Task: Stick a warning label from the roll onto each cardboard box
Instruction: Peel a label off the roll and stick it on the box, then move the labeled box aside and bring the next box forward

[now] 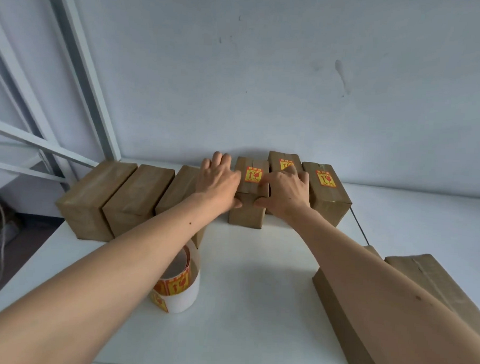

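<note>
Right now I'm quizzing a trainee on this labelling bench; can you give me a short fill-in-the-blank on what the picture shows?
1. Both hands, left hand and right hand, grip the middle box, whose top already carries a ____.
2. The number of boxes showing a yellow label on top is ____.
3. The label roll stands on the white table under the ____ forearm.
4. The three boxes at the far left have ____ labels on their tops.

Missing words: label; three; left; no

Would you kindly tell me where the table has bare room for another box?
Bare white table lies between the label roll and the near-right brown cardboard boxes. The far edge is crowded with boxes, both hands on one there.
</note>
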### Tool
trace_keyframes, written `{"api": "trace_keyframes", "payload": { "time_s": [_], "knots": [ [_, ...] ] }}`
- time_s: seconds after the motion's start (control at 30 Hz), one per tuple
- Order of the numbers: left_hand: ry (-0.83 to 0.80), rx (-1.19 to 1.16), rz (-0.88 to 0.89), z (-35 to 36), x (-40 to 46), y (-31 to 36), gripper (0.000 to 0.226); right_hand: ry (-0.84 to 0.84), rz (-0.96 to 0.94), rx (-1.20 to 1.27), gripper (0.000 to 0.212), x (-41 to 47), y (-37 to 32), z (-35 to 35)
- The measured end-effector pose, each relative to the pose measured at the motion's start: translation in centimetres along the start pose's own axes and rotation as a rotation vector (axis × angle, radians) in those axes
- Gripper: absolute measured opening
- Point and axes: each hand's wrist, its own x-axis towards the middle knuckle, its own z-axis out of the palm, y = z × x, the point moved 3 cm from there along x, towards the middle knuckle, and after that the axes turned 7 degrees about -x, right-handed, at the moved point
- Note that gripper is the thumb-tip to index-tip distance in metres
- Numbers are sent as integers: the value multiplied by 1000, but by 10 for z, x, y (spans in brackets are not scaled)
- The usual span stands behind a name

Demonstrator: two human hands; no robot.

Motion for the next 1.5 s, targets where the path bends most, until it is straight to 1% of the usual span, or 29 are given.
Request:
{"api": "trace_keyframes", "payload": {
  "time_s": [0.1, 0.17, 0.23, 0.3, 0.33, 0.37, 0.43, 0.5, 0.53, 0.6, 0.67, 0.77, 0.9, 1.0, 1.1, 1.17, 1.23, 1.33, 1.5],
  "knots": [
    [11, -49, -27, 4, 8, -10, 51, 19, 18, -52, 30, 15, -5, 7],
    [-12, -136, -70, -1, 8, -20, 60, 24, 39, -52, 36, 19, -8, 11],
    [-58, -232, -144, -10, 5, -38, 71, 78, 34, 0, 42, 17, -15, 11],
    [-129, -238, -217, -20, -1, -64, 73, 135, -8, 89, 42, 7, -27, 6],
    [-162, -210, -244, -24, -5, -76, 72, 113, -42, 141, 44, 2, -35, 3],
    [-188, -183, -269, -26, -10, -89, 69, 50, -80, 203, 50, -3, -45, 1],
    [-228, -139, -302, -26, -19, -106, 62, -154, -107, 387, 68, -13, -66, 0],
    [-256, -121, -313, -22, -27, -113, 56, -320, -79, 546, 85, -21, -84, 3],
    [-259, -127, -316, -20, -30, -114, 54, -352, -78, 555, 90, -22, -91, 6],
    [-258, -142, -312, -17, -34, -114, 53, -360, -96, 519, 96, -24, -100, 10],
    [-261, -154, -302, -16, -36, -112, 54, -337, -90, 517, 94, -23, -102, 13],
    [-245, -215, -312, -16, -37, -108, 53, -302, -79, 532, 85, -21, -94, 14],
    [-180, -300, -297, -19, -45, -97, 50, -283, -90, 527, 75, -23, -81, 11],
    [-178, -347, -283, -22, -54, -88, 58, -294, -92, 519, 74, -29, -71, 7],
    [-174, -464, -288, -24, -65, -75, 64, -286, -86, 520, 74, -44, -59, 0],
    [-187, -498, -270, -26, -74, -62, 57, -275, -75, 521, 73, -57, -51, -4],
    [-202, -523, -252, -30, -86, -46, 41, -276, -63, 514, 72, -71, -42, -8],
    [-209, -610, -234, -33, -102, -29, 38, -291, -65, 479, 71, -90, -31, -14],
    [-210, -630, -171, -37, -124, -9, 29, -299, -52, 428, 71, -121, -16, -25]
  ]
}}
